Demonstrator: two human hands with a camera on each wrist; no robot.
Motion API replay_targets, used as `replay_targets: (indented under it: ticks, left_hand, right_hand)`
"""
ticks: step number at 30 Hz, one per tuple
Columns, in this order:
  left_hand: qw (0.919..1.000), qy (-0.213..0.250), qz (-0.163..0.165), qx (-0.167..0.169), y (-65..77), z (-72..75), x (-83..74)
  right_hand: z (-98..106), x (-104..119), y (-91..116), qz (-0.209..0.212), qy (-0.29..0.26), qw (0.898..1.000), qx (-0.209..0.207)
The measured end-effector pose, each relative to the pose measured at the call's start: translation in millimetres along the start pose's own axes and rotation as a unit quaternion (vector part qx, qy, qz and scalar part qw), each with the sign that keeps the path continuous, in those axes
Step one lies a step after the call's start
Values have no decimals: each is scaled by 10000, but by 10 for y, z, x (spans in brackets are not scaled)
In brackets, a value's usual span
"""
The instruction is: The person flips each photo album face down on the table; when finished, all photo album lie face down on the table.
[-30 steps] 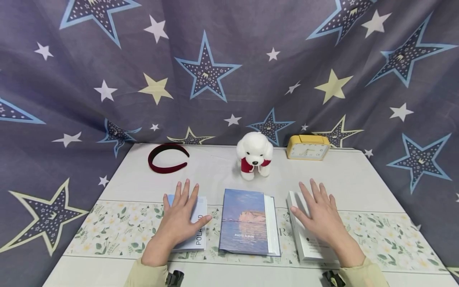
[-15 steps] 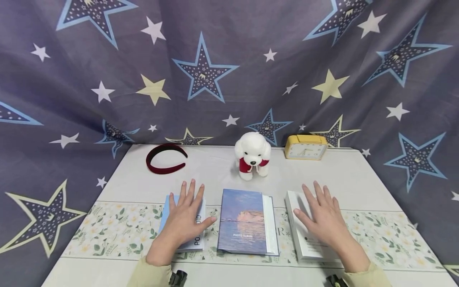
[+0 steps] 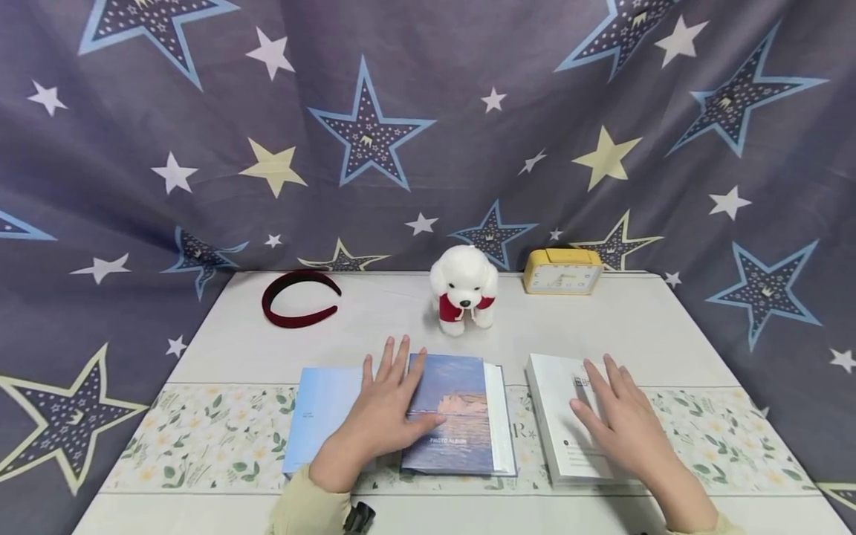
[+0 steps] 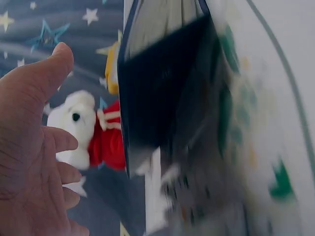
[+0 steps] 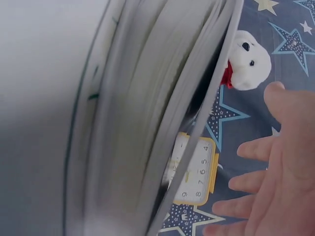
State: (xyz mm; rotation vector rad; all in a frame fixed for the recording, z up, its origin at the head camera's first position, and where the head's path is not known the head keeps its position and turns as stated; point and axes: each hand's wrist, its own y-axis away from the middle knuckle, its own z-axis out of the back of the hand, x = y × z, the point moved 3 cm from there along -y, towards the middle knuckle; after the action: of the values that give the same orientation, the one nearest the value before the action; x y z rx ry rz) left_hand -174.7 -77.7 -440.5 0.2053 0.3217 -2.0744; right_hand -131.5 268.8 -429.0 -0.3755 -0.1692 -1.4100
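My left hand (image 3: 384, 409) has its fingers spread, palm down, above the gap between a light blue book (image 3: 321, 416) and a photo album (image 3: 458, 416) with a seascape cover. Its fingertips and thumb overlap the album's left part in the head view. My right hand (image 3: 622, 427), fingers also extended, is over the right side of a thick white book (image 3: 558, 423). In the right wrist view, the white book's page edges (image 5: 162, 88) stand beside the right hand (image 5: 290, 157). The left wrist view has the album's dark edge (image 4: 157, 83) beside the left hand (image 4: 34, 147).
Behind the books stand a white plush dog (image 3: 464, 279) in red and a yellow alarm clock (image 3: 563, 273). A dark red headband (image 3: 301, 299) lies at the back left. The white table (image 3: 381, 305) has a floral band, with a star-patterned curtain (image 3: 428, 74) behind.
My left hand has moved right, from over the light blue book to the photo album, uncovering the blue cover. The right hand has shifted slightly right. The head view has turned a little.
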Motion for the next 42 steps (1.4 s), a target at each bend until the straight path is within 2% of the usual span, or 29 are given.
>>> replay_targets:
  ticks: [4, 13, 21, 26, 29, 33, 37, 42]
  left_hand:
    - [9994, -58, -324, 119, -97, -45, -179]
    - [9928, -202, -1004, 615, -269, -217, -683]
    - [9833, 534, -1363, 1078, -328, -442, -1163]
    - [9806, 640, -1486, 1108, -384, -547, -1379]
    - [9814, 798, -1351, 1110, -434, -594, -1456]
    - [9781, 1505, -896, 1126, -497, -649, -1522]
    - [9649, 2379, -325, 1064, -546, -700, -1582]
    - [9448, 3104, 191, 1026, -581, -760, -1639]
  right_hand:
    - [20, -57, 67, -155, -102, 9998, 0]
    - [-21, -250, 215, -981, -234, 9944, 309]
    - [-23, -418, 316, -1626, -611, 9811, 852]
    - [-18, -493, 356, -2007, -752, 9695, 1192]
    - [-23, -519, 368, -2190, -856, 9627, 1340]
    - [-39, -536, 379, -2247, -931, 9607, 1339]
    - [-46, -541, 384, -2237, -945, 9620, 1251]
    - [-54, -540, 394, -2268, -953, 9627, 1129]
